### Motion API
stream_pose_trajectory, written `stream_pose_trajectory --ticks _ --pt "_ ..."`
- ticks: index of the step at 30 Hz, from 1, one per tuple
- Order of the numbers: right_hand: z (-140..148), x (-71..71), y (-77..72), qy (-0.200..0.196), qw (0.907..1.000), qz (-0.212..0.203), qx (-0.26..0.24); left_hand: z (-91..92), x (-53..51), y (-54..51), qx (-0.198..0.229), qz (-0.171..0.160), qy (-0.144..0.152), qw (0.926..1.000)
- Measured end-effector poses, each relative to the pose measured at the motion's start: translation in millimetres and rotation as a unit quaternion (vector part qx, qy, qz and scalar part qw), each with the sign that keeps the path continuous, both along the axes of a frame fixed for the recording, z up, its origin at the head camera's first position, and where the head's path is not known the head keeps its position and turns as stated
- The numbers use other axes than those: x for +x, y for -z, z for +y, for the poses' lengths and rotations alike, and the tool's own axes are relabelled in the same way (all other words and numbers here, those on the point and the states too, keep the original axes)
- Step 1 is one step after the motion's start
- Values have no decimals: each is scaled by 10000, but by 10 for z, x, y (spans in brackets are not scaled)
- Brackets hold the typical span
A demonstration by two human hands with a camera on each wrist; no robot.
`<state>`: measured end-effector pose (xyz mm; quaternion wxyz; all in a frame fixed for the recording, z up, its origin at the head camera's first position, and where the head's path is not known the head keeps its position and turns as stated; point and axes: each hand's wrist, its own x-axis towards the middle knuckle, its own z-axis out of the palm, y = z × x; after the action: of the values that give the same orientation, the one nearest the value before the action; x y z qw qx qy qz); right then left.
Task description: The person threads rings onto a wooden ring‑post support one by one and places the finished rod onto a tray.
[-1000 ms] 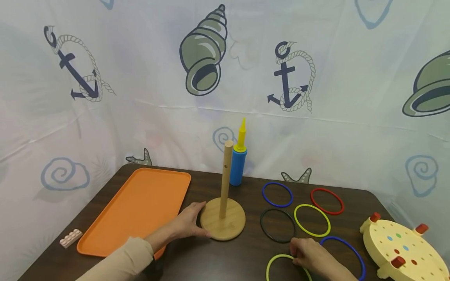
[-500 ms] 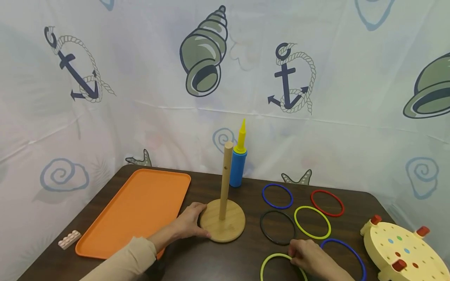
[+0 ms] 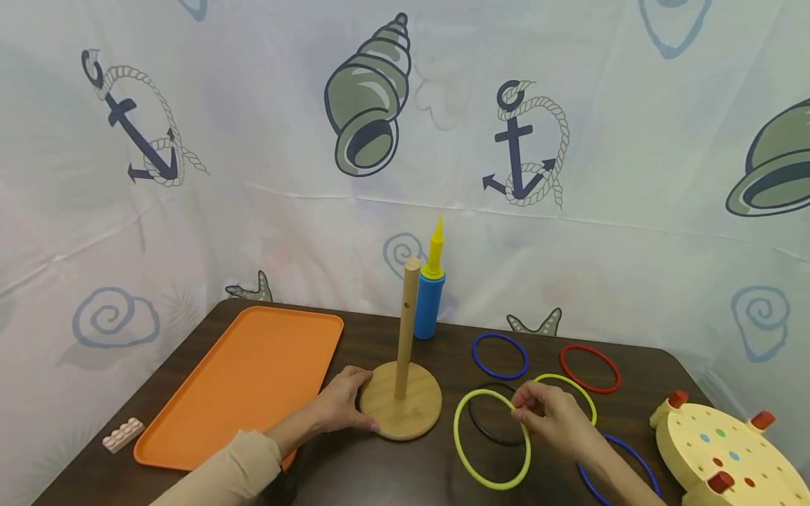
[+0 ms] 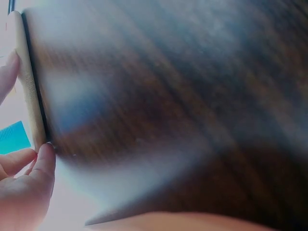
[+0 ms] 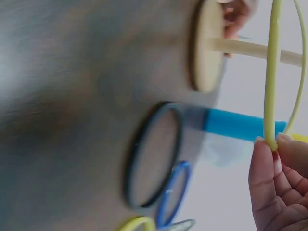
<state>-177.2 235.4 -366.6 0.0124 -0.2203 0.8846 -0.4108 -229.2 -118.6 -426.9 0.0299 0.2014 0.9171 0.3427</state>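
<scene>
My left hand [image 3: 338, 402] grips the left edge of the round base of a wooden peg stand [image 3: 419, 418], whose post stands upright. In the left wrist view, fingertips [image 4: 45, 154] touch the rim of the base [image 4: 32, 91]. My right hand [image 3: 557, 418] pinches a yellow-green ring [image 3: 500, 485] between thumb and fingers. That ring is held tilted above the table, right of the stand and partly in front of a black ring [image 3: 503, 443]. In the right wrist view, the pinched ring [image 5: 271, 77] appears nearly edge-on, with the post [image 5: 240, 47] beyond it.
Behind the stand is a blue-and-yellow hand pump [image 3: 429, 306]. Blue [image 3: 474, 355], red [image 3: 588, 346], yellow [image 3: 594, 411] and another blue ring [image 3: 645, 465] lie to the right. An orange tray [image 3: 253, 379], a pink block [image 3: 123, 434] and a pale yellow pegged board [image 3: 728, 450] flank the table.
My right hand has lifted the yellow-green ring off the table, moving it up and slightly left, and the ring now tilts upright. The left hand stays on the base.
</scene>
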Motion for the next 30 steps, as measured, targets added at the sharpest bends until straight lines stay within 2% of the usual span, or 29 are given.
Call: stream_pose_trajectory --ticks 4,8,13,17,24,30 --pt "-115 -71 -202 201 9988 394 -213 -3 16 -9 48 -32 -11 10000" --pt "-250 -145 -422 451 9965 508 -495 -5 29 -5 89 -93 -33 9999" --pt "-407 -247 -703 641 9896 687 -1093 -12 30 14 104 -131 -38 9999" --pt "-542 -334 -886 774 9834 634 -1515 -19 22 25 113 -106 -26 9999" --pt "-813 -536 -1022 935 9762 434 -1911 -20 5 25 66 -57 -18 10000" --pt "-1002 -695 -1016 938 9706 398 -2181 -17 4 21 43 19 11 10000"
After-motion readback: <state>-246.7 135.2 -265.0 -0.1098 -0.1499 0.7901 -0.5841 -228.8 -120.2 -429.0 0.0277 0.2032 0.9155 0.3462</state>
